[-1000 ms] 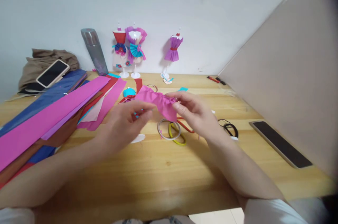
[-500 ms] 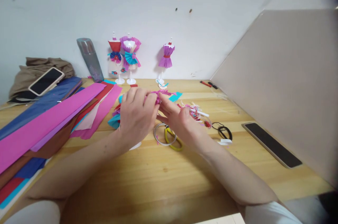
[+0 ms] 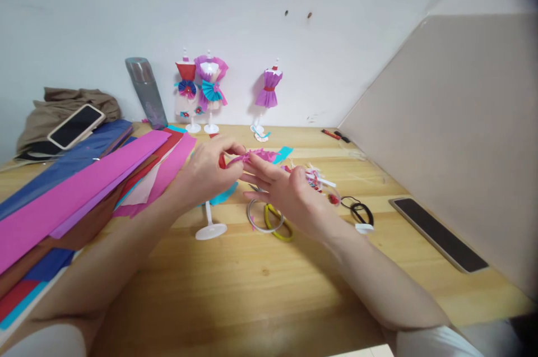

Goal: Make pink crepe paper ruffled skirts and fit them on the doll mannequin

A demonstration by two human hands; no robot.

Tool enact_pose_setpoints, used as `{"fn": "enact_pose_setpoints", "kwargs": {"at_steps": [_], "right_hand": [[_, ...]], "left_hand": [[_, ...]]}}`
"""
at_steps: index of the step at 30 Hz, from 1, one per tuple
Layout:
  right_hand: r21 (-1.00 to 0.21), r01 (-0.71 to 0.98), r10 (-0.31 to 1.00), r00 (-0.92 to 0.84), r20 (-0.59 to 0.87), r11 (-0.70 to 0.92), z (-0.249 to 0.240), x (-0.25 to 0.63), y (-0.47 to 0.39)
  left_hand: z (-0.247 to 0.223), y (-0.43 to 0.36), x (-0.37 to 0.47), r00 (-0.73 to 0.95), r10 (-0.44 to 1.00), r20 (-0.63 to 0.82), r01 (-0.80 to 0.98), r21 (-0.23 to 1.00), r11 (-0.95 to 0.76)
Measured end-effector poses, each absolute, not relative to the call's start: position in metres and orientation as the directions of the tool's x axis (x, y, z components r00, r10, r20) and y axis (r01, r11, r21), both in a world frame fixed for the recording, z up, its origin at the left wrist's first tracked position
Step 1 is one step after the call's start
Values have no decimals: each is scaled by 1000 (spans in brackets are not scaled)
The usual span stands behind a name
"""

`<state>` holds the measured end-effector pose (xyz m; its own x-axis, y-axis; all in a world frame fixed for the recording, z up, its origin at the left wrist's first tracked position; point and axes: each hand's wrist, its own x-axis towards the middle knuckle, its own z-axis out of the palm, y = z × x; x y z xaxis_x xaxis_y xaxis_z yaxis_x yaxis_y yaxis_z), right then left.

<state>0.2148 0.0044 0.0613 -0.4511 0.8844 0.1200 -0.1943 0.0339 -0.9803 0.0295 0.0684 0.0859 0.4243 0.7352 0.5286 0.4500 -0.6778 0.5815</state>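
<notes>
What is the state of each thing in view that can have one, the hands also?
Pink paper, gathered
Left hand, pinching it
Right hand, fingers extended
Bottle, leaning
Cloth, crumpled
Left phone, screen dark
Right phone, screen dark
Back mannequins, upright, dressed

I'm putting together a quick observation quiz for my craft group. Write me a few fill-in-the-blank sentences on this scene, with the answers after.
Near the wall, ____ small dress forms stand upright.
The rightmost form wears a purple dress with a belt coloured ____.
The left hand has its grip on a crinkled piece coloured ____.
The grey ring on the table overlaps a loop coloured ____.

Missing words: three; red; pink; yellow.
</notes>
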Motion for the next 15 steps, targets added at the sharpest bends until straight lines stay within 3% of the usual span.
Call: {"fn": "enact_pose_setpoints", "kwargs": {"at_steps": [2,5,11,15], "right_hand": [[-980,-197,887,-444,125,39,61,214,5],[-977,-207,895,-424,140,55,61,213,4],[-980,-196,887,-444,127,43,59,210,3],[-972,-225,870,-465,162,61,57,207,1]], "left_hand": [[86,64,30,474,709,523,432,563,-704],[82,59,35,516,614,598,433,436,-789],[64,62,46,341,526,779,540,296,-788],[58,61,49,265,392,881,616,158,-772]]}}
